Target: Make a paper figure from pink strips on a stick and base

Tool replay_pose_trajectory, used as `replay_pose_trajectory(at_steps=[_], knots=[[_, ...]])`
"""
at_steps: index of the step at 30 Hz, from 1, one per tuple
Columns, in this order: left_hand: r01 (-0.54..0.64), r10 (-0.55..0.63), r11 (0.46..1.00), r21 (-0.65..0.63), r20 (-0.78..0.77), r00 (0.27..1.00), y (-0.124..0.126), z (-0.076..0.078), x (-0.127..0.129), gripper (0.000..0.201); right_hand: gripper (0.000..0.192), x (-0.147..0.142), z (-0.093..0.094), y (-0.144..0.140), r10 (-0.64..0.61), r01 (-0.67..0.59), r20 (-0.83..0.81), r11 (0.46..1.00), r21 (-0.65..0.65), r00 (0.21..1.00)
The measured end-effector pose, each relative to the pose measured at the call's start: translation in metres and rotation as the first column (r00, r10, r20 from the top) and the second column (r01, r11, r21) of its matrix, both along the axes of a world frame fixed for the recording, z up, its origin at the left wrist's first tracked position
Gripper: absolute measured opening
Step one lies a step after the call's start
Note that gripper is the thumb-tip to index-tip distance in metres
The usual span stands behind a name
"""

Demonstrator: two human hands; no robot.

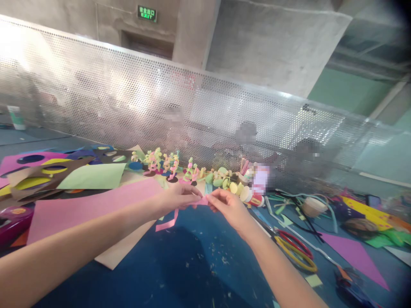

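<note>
Both hands meet above the middle of the blue table, holding a narrow pink paper strip (203,200) between them. The fingers of my left hand (180,196) are pinched on one part of the strip, and a loose, bent length hangs below that hand. At the other end, my right hand (227,202) pinches the strip between thumb and fingers. Under my left forearm lies a large pink paper sheet (93,205). Just beyond the hands stand several small curled-paper figures (154,160) in green, pink and yellow.
Scissors with red and yellow handles (297,252) lie right of my right forearm. A white bottle with a red label (252,196) lies near my right hand. Cut paper sheets (93,176) pile up at left. A perforated metal screen (128,94) stands behind the table (192,265).
</note>
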State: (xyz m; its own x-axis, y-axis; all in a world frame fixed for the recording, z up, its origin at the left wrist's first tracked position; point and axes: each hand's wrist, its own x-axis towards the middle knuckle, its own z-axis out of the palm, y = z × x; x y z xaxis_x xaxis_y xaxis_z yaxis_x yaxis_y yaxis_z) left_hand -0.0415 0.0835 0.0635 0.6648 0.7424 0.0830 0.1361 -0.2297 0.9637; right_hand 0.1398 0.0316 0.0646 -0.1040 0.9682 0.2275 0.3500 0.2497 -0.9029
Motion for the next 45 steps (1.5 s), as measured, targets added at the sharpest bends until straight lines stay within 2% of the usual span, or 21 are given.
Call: replay_pose_trajectory(at_steps=[3,7,11,15,18,22,26,32,39,45], knots=[[0.041,-0.041,0.999,-0.009,0.029,0.999,0.002,-0.004,-0.001,0.020,0.021,-0.001,0.002,-0.001,-0.008,0.009,0.019,1.000,-0.003,1.000],[0.115,-0.099,0.986,-0.121,0.129,0.987,0.004,-0.007,-0.002,0.018,0.019,-0.002,0.005,-0.002,-0.023,0.023,0.029,0.999,-0.026,0.999],[0.104,-0.072,0.978,-0.182,0.172,0.982,0.000,-0.007,0.000,0.022,0.018,-0.002,0.006,-0.003,0.002,-0.002,0.047,1.000,-0.003,0.999],[0.041,-0.031,0.988,-0.148,0.069,0.997,-0.002,-0.008,0.003,0.031,0.016,-0.005,0.008,-0.006,-0.004,0.005,0.059,1.000,-0.012,0.998],[-0.001,0.002,0.996,-0.090,0.008,1.000,-0.001,-0.011,0.004,0.034,0.013,-0.007,0.008,-0.007,-0.003,0.003,0.005,0.999,-0.042,1.000],[-0.057,0.056,0.998,-0.009,-0.029,0.998,0.001,-0.012,0.004,0.034,0.013,-0.007,0.006,-0.006,0.015,-0.020,-0.067,0.997,-0.072,0.998],[-0.077,0.081,0.996,0.048,-0.075,0.994,0.002,-0.012,0.005,0.031,0.012,-0.006,0.003,-0.004,0.026,-0.029,-0.064,0.998,-0.049,0.998],[-0.071,0.072,0.997,0.016,-0.078,0.994,0.002,-0.012,0.004,0.033,0.012,-0.005,-0.001,-0.001,0.016,-0.017,-0.046,1.000,-0.025,0.999],[-0.012,0.012,1.000,0.000,-0.074,0.997,-0.004,0.000,0.001,0.034,0.015,-0.006,-0.007,0.001,0.011,-0.010,-0.035,0.999,0.032,0.999],[-0.026,0.019,0.996,-0.083,-0.081,0.997,-0.008,0.004,0.000,0.033,0.015,-0.006,-0.005,0.001,-0.020,0.020,-0.040,1.000,-0.006,0.999]])
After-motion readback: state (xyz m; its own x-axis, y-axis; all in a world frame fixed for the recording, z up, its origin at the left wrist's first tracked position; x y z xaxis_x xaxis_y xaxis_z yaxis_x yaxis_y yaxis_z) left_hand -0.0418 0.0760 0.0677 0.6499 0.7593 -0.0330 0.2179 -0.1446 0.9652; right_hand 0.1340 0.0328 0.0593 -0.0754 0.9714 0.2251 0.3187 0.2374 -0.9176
